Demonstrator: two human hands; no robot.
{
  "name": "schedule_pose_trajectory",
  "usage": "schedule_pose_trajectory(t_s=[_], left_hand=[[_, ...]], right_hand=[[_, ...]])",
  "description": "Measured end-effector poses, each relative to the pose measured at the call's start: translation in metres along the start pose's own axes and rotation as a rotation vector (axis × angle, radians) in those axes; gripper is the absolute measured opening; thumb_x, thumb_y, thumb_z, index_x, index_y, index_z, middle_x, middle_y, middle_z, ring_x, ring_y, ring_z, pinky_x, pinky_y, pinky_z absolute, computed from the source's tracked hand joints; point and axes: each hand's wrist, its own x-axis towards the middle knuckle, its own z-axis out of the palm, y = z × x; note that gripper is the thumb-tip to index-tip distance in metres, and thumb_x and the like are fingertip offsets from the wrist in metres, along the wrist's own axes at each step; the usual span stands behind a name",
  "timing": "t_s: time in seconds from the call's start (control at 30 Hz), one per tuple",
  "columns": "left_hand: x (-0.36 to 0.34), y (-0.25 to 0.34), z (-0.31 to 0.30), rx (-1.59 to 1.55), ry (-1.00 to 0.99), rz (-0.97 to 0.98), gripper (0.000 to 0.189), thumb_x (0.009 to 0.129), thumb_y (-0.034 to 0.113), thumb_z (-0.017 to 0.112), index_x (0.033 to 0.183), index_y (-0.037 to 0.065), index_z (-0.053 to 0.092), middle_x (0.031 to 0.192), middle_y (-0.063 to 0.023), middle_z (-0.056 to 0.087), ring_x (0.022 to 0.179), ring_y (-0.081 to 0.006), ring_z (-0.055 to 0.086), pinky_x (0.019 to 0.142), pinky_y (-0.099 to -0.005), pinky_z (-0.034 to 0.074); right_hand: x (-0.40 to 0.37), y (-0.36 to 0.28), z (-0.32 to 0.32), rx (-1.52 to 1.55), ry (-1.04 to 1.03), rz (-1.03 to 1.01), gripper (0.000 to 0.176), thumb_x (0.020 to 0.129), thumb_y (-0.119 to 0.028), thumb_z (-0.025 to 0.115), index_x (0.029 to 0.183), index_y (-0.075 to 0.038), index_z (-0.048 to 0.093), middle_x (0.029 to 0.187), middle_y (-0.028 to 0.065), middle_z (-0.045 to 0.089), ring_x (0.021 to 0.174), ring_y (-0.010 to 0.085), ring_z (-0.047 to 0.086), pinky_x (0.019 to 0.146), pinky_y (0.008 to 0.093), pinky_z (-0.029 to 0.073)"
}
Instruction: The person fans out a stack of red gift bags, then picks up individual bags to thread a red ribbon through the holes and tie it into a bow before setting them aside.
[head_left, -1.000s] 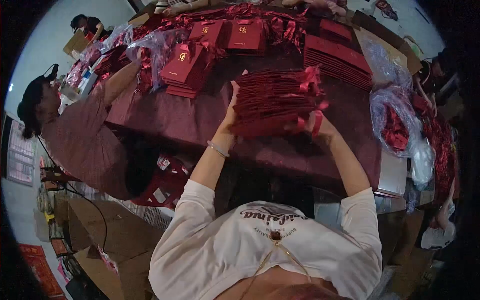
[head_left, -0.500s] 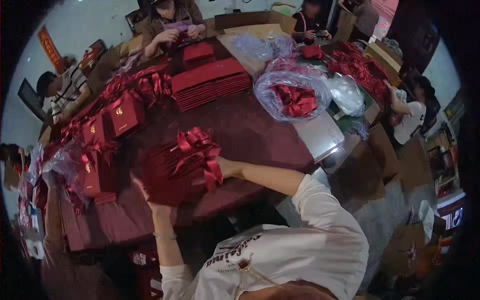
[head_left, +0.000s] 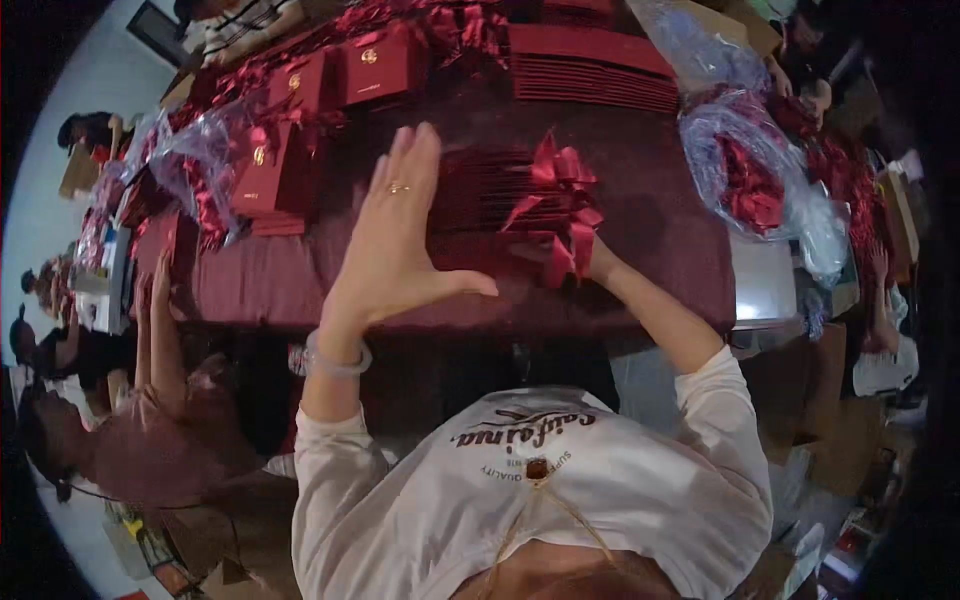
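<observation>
A stack of dark red bags (head_left: 480, 195) lies on the red-covered table, with glossy red ribbons (head_left: 565, 205) at its right end. My left hand (head_left: 395, 235) is raised at the stack's left end, palm flat, fingers stretched up and thumb out to the right, holding nothing. It wears a ring and a bracelet. At the stack's right end is my right hand (head_left: 600, 262), mostly hidden behind the ribbons, so its fingers do not show.
Upright red boxes with gold print (head_left: 375, 68) stand at the back left, beside clear plastic (head_left: 195, 160). Folded red bags (head_left: 595, 65) are piled at the back. A plastic bag of ribbons (head_left: 750, 175) lies right. A person's hands (head_left: 155, 300) are at the left.
The view has turned and shifted. My left hand has come off the stack's side and now stands open beside it. The stack now lies flatter, with its ribbons to the right.
</observation>
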Motion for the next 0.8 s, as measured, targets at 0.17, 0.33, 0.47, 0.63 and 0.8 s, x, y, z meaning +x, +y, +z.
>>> schedule_pose_trajectory(t_s=[0.17,0.33,0.47,0.63,0.8], left_hand=[[0.015,-0.004,0.028,0.156,-0.093,-0.044,0.119,0.053,0.055,0.078,0.141,-0.001,0.022,0.145,-0.0201,0.025,0.135,-0.0344,0.024,0.11,-0.0482,0.02],[0.02,-0.003,0.03,0.194,-0.124,-0.082,0.115,0.054,0.049,0.079,0.141,0.0,0.023,0.145,-0.0192,0.027,0.135,-0.0326,0.026,0.109,-0.0507,0.021],[0.025,-0.003,0.028,0.189,-0.14,-0.089,0.114,0.054,0.046,0.08,0.142,0.002,0.021,0.147,-0.0161,0.025,0.135,-0.0314,0.026,0.109,-0.0505,0.021],[0.022,-0.003,0.026,0.2,-0.152,-0.101,0.114,0.054,0.044,0.08,0.143,0.004,0.021,0.148,-0.0141,0.025,0.136,-0.0307,0.025,0.109,-0.0501,0.02],[0.023,0.001,0.023,0.182,-0.195,-0.115,0.113,0.054,0.042,0.081,0.142,0.004,0.022,0.148,-0.0143,0.024,0.135,-0.0317,0.025,0.108,-0.0502,0.023]], right_hand=[[-0.018,-0.048,-0.012,-0.23,0.014,0.172,0.046,0.08,-0.008,0.064,0.123,-0.004,0.05,0.11,0.0057,0.057,0.096,0.0166,0.055,0.085,0.0295,0.045],[-0.049,-0.072,-0.064,-0.206,0.837,0.041,0.047,0.077,-0.004,0.06,0.122,-0.006,0.049,0.118,0.0053,0.052,0.109,0.0166,0.049,0.093,0.0278,0.039],[-0.01,-0.135,-0.019,-0.852,0.507,-0.347,0.056,0.075,-0.022,0.07,0.125,-0.01,0.049,0.136,0.011,0.038,0.125,0.0285,0.038,0.102,0.0401,0.033],[0.023,-0.122,0.006,-1.039,0.281,-0.398,0.027,0.074,-0.023,0.071,0.094,-0.007,0.062,0.103,0.0061,0.058,0.096,0.0275,0.052,0.087,0.0404,0.043],[-0.007,-0.094,-0.03,-0.419,0.58,-0.064,0.015,0.085,-0.007,0.062,0.097,-0.002,0.056,0.087,0.0032,0.06,0.08,0.0125,0.057,0.072,0.0235,0.045]])
